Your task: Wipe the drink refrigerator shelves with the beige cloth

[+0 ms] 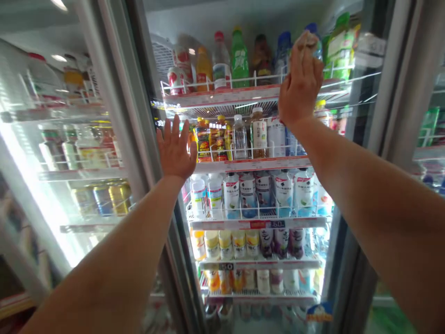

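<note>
Both my arms reach up to the glass door (215,14) of a drinks fridge. High on its right side, my right hand (301,86) has its fingers pressed over a crumpled light-brown cloth (307,41), which lies against the glass. Lower down at the left, my left hand (176,150) is open, fingers spread and palm toward the pane beside the metal door frame (130,88). Whether that palm fully touches the glass is hard to tell. Behind the pane, a green bottle (239,60) and other drinks stand on the top shelf.
Several wire-fronted shelves of bottles fill the fridge below, including white-labelled bottles (232,192) and yellow-labelled bottles (225,244). To the left is another fridge section with gold cans (119,197). A blue sticker (319,311) sits low at the right.
</note>
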`<control>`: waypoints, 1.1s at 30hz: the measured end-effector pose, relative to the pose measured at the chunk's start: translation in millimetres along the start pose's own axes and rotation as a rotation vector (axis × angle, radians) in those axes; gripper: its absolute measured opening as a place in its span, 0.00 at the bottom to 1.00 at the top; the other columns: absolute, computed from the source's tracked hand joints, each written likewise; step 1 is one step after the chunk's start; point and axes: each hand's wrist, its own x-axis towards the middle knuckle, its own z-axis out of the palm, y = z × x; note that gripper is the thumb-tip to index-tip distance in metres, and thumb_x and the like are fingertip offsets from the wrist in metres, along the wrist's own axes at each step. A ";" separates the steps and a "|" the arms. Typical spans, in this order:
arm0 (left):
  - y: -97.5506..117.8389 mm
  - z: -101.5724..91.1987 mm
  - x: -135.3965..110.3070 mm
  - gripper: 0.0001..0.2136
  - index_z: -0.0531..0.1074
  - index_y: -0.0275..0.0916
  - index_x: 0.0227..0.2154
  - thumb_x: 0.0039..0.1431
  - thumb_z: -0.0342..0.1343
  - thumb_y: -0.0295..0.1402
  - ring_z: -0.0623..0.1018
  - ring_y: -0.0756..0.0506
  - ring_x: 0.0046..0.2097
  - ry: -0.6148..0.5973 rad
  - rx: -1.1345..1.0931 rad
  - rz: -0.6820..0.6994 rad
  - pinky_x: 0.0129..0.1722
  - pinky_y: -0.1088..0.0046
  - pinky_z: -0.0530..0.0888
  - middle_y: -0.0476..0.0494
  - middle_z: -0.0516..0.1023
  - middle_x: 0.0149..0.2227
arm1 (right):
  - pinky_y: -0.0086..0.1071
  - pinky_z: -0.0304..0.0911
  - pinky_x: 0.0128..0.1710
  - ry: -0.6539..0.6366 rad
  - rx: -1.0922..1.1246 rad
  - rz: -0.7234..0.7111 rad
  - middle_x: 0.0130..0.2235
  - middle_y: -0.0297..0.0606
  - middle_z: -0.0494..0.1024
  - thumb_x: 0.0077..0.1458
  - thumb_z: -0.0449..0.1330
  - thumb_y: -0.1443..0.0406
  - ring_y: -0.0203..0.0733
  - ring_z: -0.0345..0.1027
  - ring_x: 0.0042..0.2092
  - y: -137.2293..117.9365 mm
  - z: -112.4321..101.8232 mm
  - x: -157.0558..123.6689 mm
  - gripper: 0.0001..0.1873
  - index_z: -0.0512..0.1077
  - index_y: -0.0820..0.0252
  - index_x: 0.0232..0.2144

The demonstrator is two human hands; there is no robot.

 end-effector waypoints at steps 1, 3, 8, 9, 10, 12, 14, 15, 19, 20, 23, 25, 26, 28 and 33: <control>-0.9 1.0 -0.4 0.31 0.55 0.40 0.71 0.69 0.43 0.45 0.43 0.38 0.75 0.007 -0.002 0.007 0.75 0.51 0.39 0.45 0.47 0.74 | 0.55 0.40 0.70 -0.012 -0.017 0.008 0.69 0.36 0.61 0.61 0.44 0.63 0.51 0.50 0.66 -2.7 -1.4 3.3 0.34 0.61 0.55 0.68; -3.1 3.3 -0.8 0.30 0.56 0.40 0.71 0.69 0.43 0.44 0.43 0.40 0.75 0.017 0.011 0.022 0.75 0.52 0.41 0.46 0.47 0.74 | 0.56 0.44 0.70 -0.050 -0.043 0.041 0.69 0.41 0.62 0.60 0.45 0.66 0.54 0.51 0.65 -13.5 -2.4 10.7 0.34 0.63 0.61 0.67; -6.4 6.5 -1.3 0.30 0.56 0.38 0.71 0.70 0.40 0.45 0.43 0.42 0.75 0.020 0.065 0.033 0.74 0.54 0.41 0.50 0.46 0.74 | 0.53 0.54 0.68 -0.292 -0.045 -0.100 0.67 0.41 0.65 0.62 0.46 0.69 0.56 0.57 0.61 -71.8 6.1 -0.2 0.30 0.67 0.60 0.65; -6.4 6.5 -1.6 0.30 0.57 0.39 0.71 0.70 0.40 0.44 0.43 0.42 0.75 0.030 0.066 0.037 0.74 0.53 0.42 0.49 0.47 0.74 | 0.52 0.55 0.68 -0.345 -0.025 -0.181 0.67 0.38 0.65 0.65 0.47 0.65 0.55 0.57 0.62 -84.5 8.8 -10.1 0.28 0.67 0.56 0.64; -6.2 6.3 -2.0 0.29 0.57 0.40 0.71 0.71 0.40 0.44 0.44 0.42 0.75 0.041 0.066 0.043 0.74 0.53 0.43 0.48 0.48 0.74 | 0.52 0.55 0.68 -0.395 0.000 -0.265 0.68 0.36 0.64 0.67 0.48 0.63 0.55 0.57 0.64 -95.8 11.5 -21.1 0.26 0.67 0.54 0.64; -5.9 5.7 -2.9 0.28 0.57 0.41 0.71 0.72 0.41 0.43 0.44 0.42 0.75 0.056 0.060 0.052 0.74 0.52 0.44 0.47 0.49 0.74 | 0.53 0.55 0.69 -0.522 0.063 -0.457 0.68 0.33 0.65 0.67 0.51 0.62 0.53 0.56 0.66 -111.1 16.3 -40.4 0.23 0.68 0.52 0.62; -5.6 4.9 -3.6 0.27 0.57 0.41 0.71 0.73 0.41 0.43 0.45 0.41 0.75 0.056 0.055 0.064 0.74 0.51 0.44 0.46 0.49 0.74 | 0.54 0.54 0.70 -0.631 0.118 -0.602 0.66 0.30 0.68 0.66 0.51 0.66 0.51 0.57 0.67 -114.3 18.2 -47.0 0.23 0.70 0.49 0.60; -5.5 4.5 -3.7 0.27 0.57 0.41 0.71 0.73 0.41 0.43 0.45 0.41 0.75 0.055 0.052 0.068 0.74 0.51 0.44 0.46 0.49 0.74 | 0.54 0.53 0.70 -0.660 0.132 -0.632 0.65 0.29 0.69 0.65 0.50 0.68 0.50 0.57 0.67 -111.1 17.5 -43.8 0.23 0.70 0.48 0.59; -4.5 3.3 -3.6 0.28 0.56 0.44 0.71 0.70 0.44 0.40 0.47 0.39 0.75 0.075 0.028 0.070 0.74 0.50 0.44 0.45 0.51 0.74 | 0.56 0.52 0.69 -0.428 0.076 -0.405 0.69 0.35 0.62 0.63 0.46 0.73 0.49 0.56 0.68 -77.2 4.7 -2.5 0.32 0.62 0.50 0.66; -4.4 3.2 -3.5 0.28 0.56 0.45 0.71 0.70 0.44 0.39 0.47 0.39 0.75 0.077 0.020 0.068 0.74 0.50 0.44 0.46 0.51 0.74 | 0.55 0.50 0.70 -0.301 0.057 -0.310 0.70 0.39 0.59 0.62 0.44 0.74 0.48 0.53 0.70 -67.3 1.1 8.2 0.33 0.60 0.55 0.68; -4.5 3.6 -3.2 0.28 0.57 0.45 0.71 0.69 0.45 0.38 0.48 0.39 0.74 0.069 0.020 0.063 0.74 0.50 0.44 0.46 0.51 0.73 | 0.49 0.48 0.72 -0.094 -0.014 -0.085 0.71 0.47 0.57 0.59 0.45 0.75 0.47 0.50 0.72 -46.7 -3.5 25.9 0.35 0.58 0.69 0.69; -5.2 3.9 -3.2 0.28 0.57 0.44 0.71 0.69 0.45 0.38 0.48 0.39 0.75 0.062 0.038 0.061 0.74 0.51 0.45 0.46 0.51 0.74 | 0.51 0.49 0.72 -0.069 -0.061 0.016 0.68 0.45 0.64 0.57 0.47 0.74 0.51 0.54 0.69 -44.2 -0.5 25.3 0.35 0.62 0.67 0.67; -5.5 4.0 -3.2 0.28 0.57 0.44 0.71 0.69 0.45 0.38 0.47 0.39 0.75 0.060 0.050 0.061 0.74 0.52 0.45 0.46 0.51 0.74 | 0.52 0.49 0.71 -0.061 -0.081 0.058 0.66 0.42 0.66 0.57 0.48 0.74 0.52 0.56 0.68 -46.0 1.9 22.4 0.34 0.64 0.64 0.66; -6.0 3.9 -3.2 0.29 0.56 0.44 0.71 0.69 0.45 0.38 0.47 0.40 0.75 0.053 0.065 0.065 0.74 0.53 0.45 0.46 0.50 0.74 | 0.56 0.49 0.70 -0.056 -0.100 0.102 0.66 0.39 0.67 0.57 0.50 0.72 0.54 0.56 0.67 -52.7 5.2 14.0 0.33 0.65 0.60 0.64; -6.5 4.1 -2.2 0.29 0.57 0.40 0.71 0.70 0.42 0.42 0.44 0.42 0.75 0.019 0.072 0.037 0.75 0.54 0.43 0.48 0.48 0.74 | 0.56 0.52 0.69 -0.382 0.037 -0.327 0.63 0.32 0.72 0.65 0.51 0.61 0.52 0.59 0.65 -68.4 -6.3 -11.8 0.23 0.70 0.50 0.60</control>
